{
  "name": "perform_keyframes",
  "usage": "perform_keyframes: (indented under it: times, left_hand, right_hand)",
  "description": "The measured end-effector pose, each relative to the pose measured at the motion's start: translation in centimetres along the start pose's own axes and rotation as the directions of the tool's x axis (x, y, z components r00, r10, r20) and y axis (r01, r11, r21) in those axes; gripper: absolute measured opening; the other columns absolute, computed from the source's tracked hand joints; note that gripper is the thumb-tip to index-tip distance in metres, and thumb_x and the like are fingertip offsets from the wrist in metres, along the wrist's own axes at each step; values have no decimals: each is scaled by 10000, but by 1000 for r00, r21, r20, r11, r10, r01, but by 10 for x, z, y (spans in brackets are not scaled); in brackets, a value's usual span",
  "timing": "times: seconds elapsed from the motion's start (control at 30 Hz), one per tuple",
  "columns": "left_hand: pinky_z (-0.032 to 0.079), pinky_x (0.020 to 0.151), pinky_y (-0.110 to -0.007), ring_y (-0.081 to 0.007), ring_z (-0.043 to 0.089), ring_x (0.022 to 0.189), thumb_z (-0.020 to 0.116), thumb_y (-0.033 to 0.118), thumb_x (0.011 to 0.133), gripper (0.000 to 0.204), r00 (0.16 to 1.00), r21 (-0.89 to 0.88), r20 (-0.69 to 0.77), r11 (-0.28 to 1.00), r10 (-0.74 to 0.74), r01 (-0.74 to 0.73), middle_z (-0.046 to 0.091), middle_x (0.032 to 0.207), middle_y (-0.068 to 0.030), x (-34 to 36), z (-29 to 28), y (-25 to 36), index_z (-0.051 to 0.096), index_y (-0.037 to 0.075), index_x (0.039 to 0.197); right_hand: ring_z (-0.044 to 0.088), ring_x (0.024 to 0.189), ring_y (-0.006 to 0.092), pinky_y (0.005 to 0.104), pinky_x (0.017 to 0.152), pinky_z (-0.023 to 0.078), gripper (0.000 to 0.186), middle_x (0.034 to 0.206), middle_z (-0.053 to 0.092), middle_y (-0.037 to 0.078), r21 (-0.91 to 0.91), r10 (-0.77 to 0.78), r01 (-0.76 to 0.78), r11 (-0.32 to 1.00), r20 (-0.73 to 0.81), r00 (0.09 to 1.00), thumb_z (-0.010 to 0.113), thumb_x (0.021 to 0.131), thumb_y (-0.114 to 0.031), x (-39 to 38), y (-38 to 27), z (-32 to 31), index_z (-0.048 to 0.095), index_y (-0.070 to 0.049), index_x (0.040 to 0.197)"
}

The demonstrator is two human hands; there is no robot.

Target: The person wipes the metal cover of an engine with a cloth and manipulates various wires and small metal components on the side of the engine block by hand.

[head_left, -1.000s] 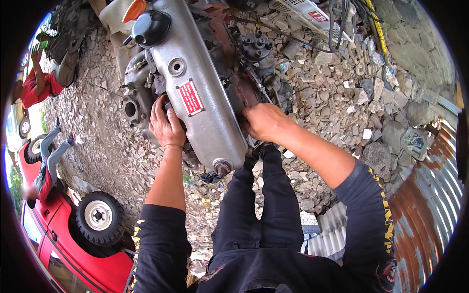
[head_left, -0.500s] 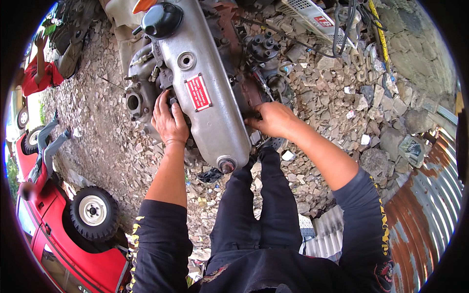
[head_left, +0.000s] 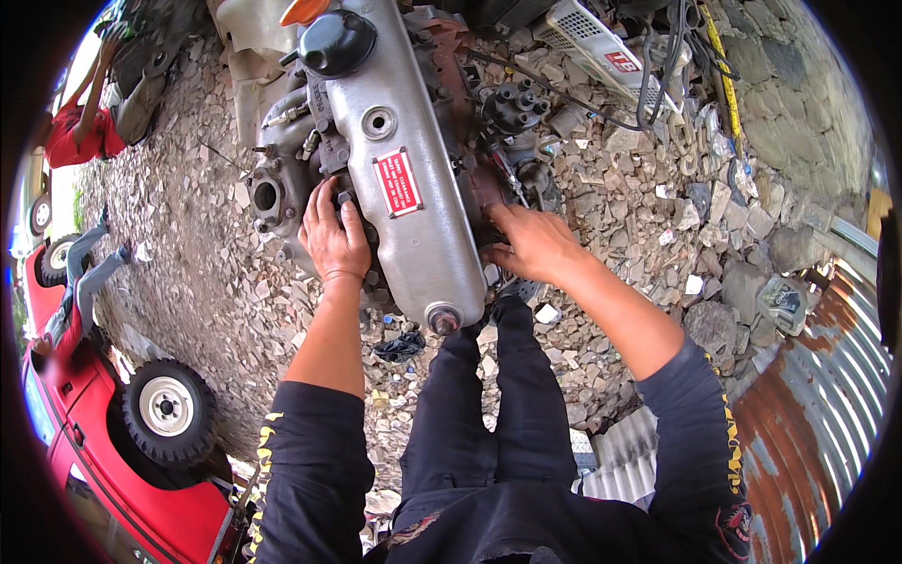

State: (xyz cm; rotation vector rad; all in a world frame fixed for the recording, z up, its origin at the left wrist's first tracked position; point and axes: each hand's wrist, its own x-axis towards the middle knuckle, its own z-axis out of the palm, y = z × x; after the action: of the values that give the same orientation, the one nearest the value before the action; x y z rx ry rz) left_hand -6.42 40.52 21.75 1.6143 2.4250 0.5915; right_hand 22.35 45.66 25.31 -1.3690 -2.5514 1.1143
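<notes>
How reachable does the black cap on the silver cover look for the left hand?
Likely yes: the left hand is beside the silver cover, and nothing visible lies over the black cap farther up.

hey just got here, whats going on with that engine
A person has both bare hands at an engine standing over stony ground. The left hand rests on its left side, beside the silver top cover. The right hand reaches in at the other side; whether its grip holds anything can't be made out. The cover is in place, with a black cap at its far end. Off to the left is a red vehicle.
</notes>
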Motion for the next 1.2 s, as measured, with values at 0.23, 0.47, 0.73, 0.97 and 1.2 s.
perform_keyframes:
  times: [0.23, 0.47, 0.73, 0.97, 1.2]
  left_hand:
    - [264, 1067, -439, -272, 445, 1281, 426, 394, 931, 482, 1000, -4, -10, 1000, -4, 4, 516, 1361, -72, 0, 1, 1, 504, 158, 1345]
    - [284, 1052, -427, -272, 444, 1288, 404, 390, 941, 484, 1000, 26, -13, 1000, 8, -8, 513, 1373, -75, -1, 1, 0, 499, 148, 1349]
    - [279, 1056, -432, -272, 444, 1285, 412, 397, 936, 484, 1000, 21, -14, 1000, 0, 0, 518, 1364, -75, -1, 2, 0, 505, 149, 1342]
    - [285, 1052, -425, -268, 443, 1289, 396, 387, 940, 485, 1000, 28, -13, 1000, 11, -11, 518, 1369, -70, 1, 1, 2, 502, 139, 1344]
    - [276, 1055, -428, -265, 443, 1290, 401, 375, 939, 478, 1000, 10, -10, 1000, 8, -8, 517, 1374, -67, -1, 2, 1, 501, 143, 1345]
  right_hand:
    - [647, 897, 360, 470, 761, 517, 198, 862, 649, 154, -25, 148, -146, 989, 103, 984, 669, 822, -173, -2, -9, 2, 603, -36, 949]
    - [651, 880, 376, 468, 752, 522, 272, 917, 672, 186, -77, -30, 29, 997, -14, 999, 592, 908, -290, -4, -6, -4, 645, -25, 940]
    - [640, 818, 375, 467, 692, 514, 196, 799, 633, 127, -7, 195, -195, 981, 74, 978, 696, 818, -199, 0, -9, 3, 615, -60, 930]
    - [643, 907, 368, 471, 767, 524, 235, 930, 658, 171, -53, 23, -20, 998, 58, 998, 620, 873, -259, -5, -3, 0, 602, -44, 966]
    - [651, 876, 360, 463, 753, 529, 265, 952, 659, 146, -8, 40, -40, 999, 10, 999, 631, 858, -256, -4, -5, -4, 599, -44, 1015]
